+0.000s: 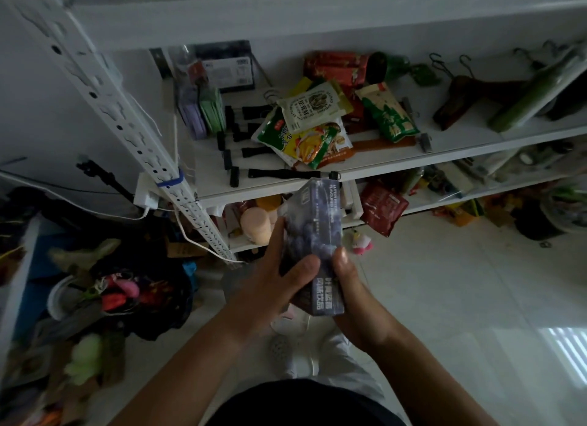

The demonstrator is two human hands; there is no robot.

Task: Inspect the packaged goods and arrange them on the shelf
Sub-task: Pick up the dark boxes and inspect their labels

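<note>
Both forearms come up from the bottom of frame and meet at mid-height in front of the body, elbows bent and wrists angled in towards each other.

Left hand (pixel 273 276) grasps the drink carton (pixel 319 232) from its left side: thumb flat across the printed front, fingers running up the left edge and round the back. Right hand (pixel 351 286) grasps the carton's lower right corner, thumb on the front, the rest hidden behind. Neither hand is released.

The carton is dark blue-purple with berry art, held long axis up, top tipped away, printed face to the camera. That reads as a label check: two-hand hold steadies it, and the thumbs stay low so most of the print is clear. Judgement: inspection step, placing not yet done.

Beyond the carton's top edge is the shelf (pixel 470 133), its white board just above and behind. Directly behind the carton, a loose pile of snack pouches (pixel 314 124) lies overlapped at mixed angles, so it looks unsorted. Left of that pile, relative to the carton up and left, lie black clip hangers (pixel 254 152). To the carton's right, a red pouch (pixel 382 208) hangs off the lower board's edge. Far up and right of the carton are wooden hangers (pixel 460 98).

Bare board right of the pile looks the easiest spot for the carton.
</note>
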